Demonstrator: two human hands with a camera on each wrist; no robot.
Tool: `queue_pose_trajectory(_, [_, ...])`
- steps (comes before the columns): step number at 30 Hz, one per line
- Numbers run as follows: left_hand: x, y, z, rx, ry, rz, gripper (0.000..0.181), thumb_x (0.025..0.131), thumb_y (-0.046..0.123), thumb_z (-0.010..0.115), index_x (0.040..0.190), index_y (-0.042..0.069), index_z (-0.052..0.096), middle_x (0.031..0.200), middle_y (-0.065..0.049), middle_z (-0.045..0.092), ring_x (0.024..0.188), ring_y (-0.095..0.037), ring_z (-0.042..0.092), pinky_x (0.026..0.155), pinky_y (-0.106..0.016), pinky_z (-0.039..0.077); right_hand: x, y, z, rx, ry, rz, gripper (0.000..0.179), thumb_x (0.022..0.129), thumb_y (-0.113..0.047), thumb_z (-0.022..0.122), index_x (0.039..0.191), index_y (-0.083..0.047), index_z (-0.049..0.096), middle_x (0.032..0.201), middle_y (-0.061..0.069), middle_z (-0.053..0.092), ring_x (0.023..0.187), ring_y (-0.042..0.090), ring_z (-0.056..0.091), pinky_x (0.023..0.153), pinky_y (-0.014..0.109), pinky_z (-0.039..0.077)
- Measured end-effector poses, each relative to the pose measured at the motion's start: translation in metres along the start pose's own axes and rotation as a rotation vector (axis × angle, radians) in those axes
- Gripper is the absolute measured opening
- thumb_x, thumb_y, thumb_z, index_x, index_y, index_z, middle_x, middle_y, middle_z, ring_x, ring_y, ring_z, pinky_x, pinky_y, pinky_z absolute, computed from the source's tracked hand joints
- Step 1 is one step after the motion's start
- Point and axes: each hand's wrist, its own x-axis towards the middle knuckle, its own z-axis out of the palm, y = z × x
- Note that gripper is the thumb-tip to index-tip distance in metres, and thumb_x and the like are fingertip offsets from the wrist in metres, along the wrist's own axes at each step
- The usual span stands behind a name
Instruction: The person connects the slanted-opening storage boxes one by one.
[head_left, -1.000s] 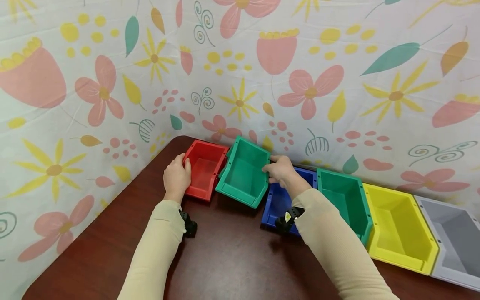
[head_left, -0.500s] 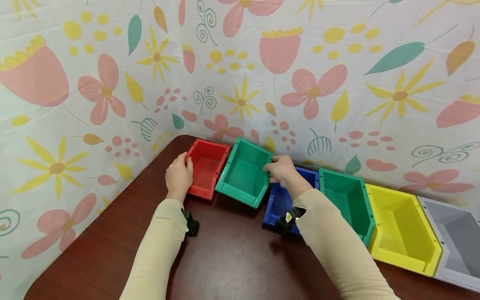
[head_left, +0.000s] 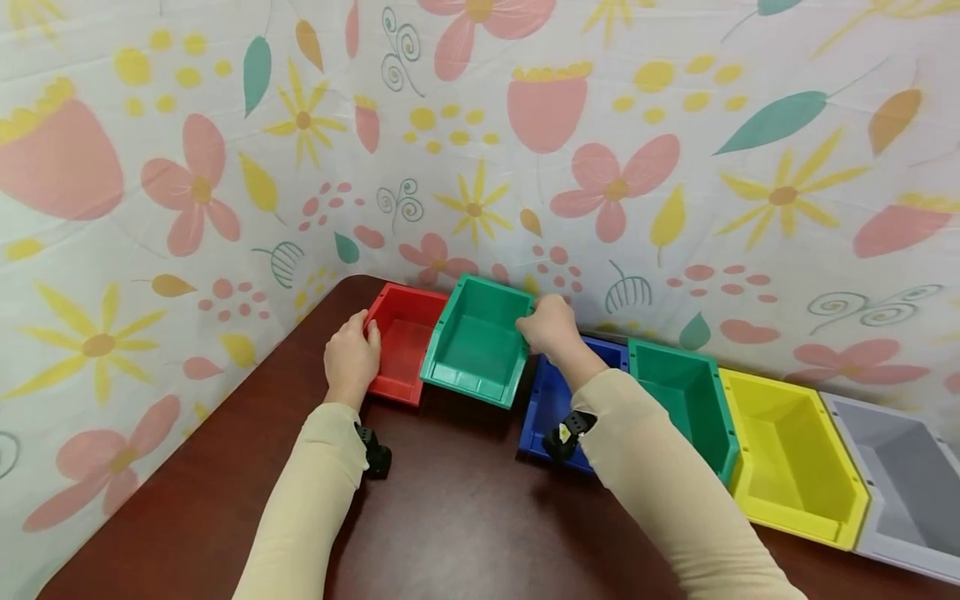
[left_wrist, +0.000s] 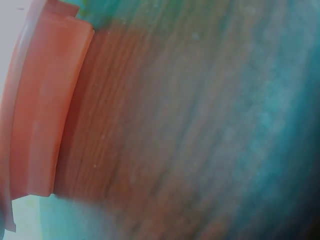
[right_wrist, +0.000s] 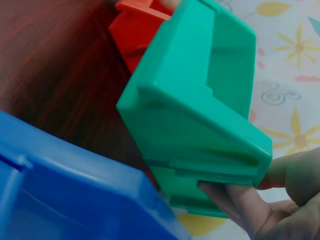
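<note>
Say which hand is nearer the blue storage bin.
Right: the right hand grips a green bin beside the blue storage bin; the left hand is farther off, holding the red bin.

Green bin [head_left: 480, 337] | raised, tilted (open-topped) | red bin [head_left: 403, 350] | just beside

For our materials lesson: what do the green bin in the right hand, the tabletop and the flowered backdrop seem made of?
Green bin: likely plastic, smooth, slightly glossy, judging by its even colour and soft highlights.
Tabletop: wood or wood-look laminate with a sheen; dark grain shows.
Flowered backdrop: perhaps printed cloth or thin sheeting, matte; faint creases show.
</note>
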Motion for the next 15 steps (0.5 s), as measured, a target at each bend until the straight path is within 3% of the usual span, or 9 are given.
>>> queue_pose_trajectory(3, [-0.001,-0.003,0.000,-0.003,0.001,-0.004,0.039,0.097,0.025,0.048,0.129,0.003,0.056,0.121,-0.020,0.063,0.097,-0.039,0.064,0.086,-0.051,0.051,0.002,-0.007,0.001,-0.079,0.030,-0.042,0.024,0.092,-0.010,0.048,0.071,-0.012,0.037,0.049,-0.002,0.030,0.041,0.014,0.041,0.044,0.025,0.041])
queue_pose_trajectory(7, [0.000,-0.003,0.000,-0.010,-0.003,-0.008,0.040,0.097,0.026,0.048,0.129,0.002,0.056,0.121,-0.020,0.063,0.097,-0.039,0.065,0.087,-0.051,0.051,0.004,-0.009,0.000,-0.064,0.033,-0.042,0.008,0.091,-0.009,0.047,0.083,-0.007,0.048,0.053,0.001,0.032,0.040,0.013,0.039,0.044,0.026,0.040])
queue_pose_trajectory(9, [0.000,-0.002,0.000,-0.010,-0.007,-0.009,0.040,0.097,0.026,0.049,0.129,0.002,0.056,0.121,-0.020,0.063,0.097,-0.038,0.065,0.087,-0.051,0.051,0.003,-0.008,-0.002,-0.018,0.015,-0.018,0.011,0.092,-0.008,0.048,0.097,-0.002,0.055,0.072,0.010,0.054,0.042,0.013,0.040,0.049,0.029,0.044])
queue_pose_trajectory(10, [0.000,-0.001,0.000,-0.009,-0.011,-0.009,0.040,0.097,0.025,0.049,0.129,0.002,0.056,0.121,-0.020,0.063,0.097,-0.038,0.065,0.087,-0.051,0.051,0.003,-0.007,-0.003,0.011,0.005,-0.007,0.024,0.092,-0.008,0.048,0.113,0.001,0.056,0.090,0.015,0.061,0.043,0.013,0.042,0.052,0.030,0.046])
queue_pose_trajectory(11, [0.000,0.000,0.000,-0.008,-0.013,-0.009,0.040,0.097,0.025,0.049,0.129,0.003,0.056,0.121,-0.020,0.063,0.097,-0.038,0.065,0.087,-0.051,0.051,0.003,-0.007,-0.004,0.029,-0.004,0.008,0.016,0.091,-0.008,0.048,0.103,-0.004,0.058,0.091,0.016,0.058,0.043,0.012,0.042,0.054,0.031,0.047])
queue_pose_trajectory(12, [0.000,0.001,0.001,-0.007,-0.014,-0.008,0.040,0.097,0.025,0.049,0.129,0.003,0.056,0.121,-0.020,0.063,0.097,-0.038,0.065,0.087,-0.051,0.051,0.002,-0.006,-0.006,0.054,-0.007,0.011,0.031,0.091,-0.007,0.048,0.120,-0.001,0.057,0.107,0.020,0.058,0.044,0.011,0.044,0.058,0.033,0.050])
queue_pose_trajectory(13, [0.000,0.002,0.001,-0.007,-0.015,-0.007,0.040,0.097,0.025,0.049,0.129,0.003,0.056,0.121,-0.020,0.063,0.097,-0.038,0.065,0.087,-0.051,0.051,0.002,-0.006,-0.008,0.075,-0.012,0.013,0.038,0.091,-0.006,0.048,0.128,0.001,0.053,0.124,0.023,0.054,0.045,0.011,0.045,0.062,0.035,0.051])
queue_pose_trajectory(15, [0.000,0.003,0.001,-0.009,-0.015,-0.006,0.040,0.097,0.025,0.049,0.129,0.003,0.056,0.121,-0.020,0.063,0.097,-0.038,0.065,0.087,-0.051,0.051,0.001,-0.007,-0.010,0.092,-0.003,0.016,0.038,0.090,-0.006,0.048,0.127,-0.001,0.055,0.122,0.023,0.054,0.045,0.011,0.047,0.064,0.036,0.052])
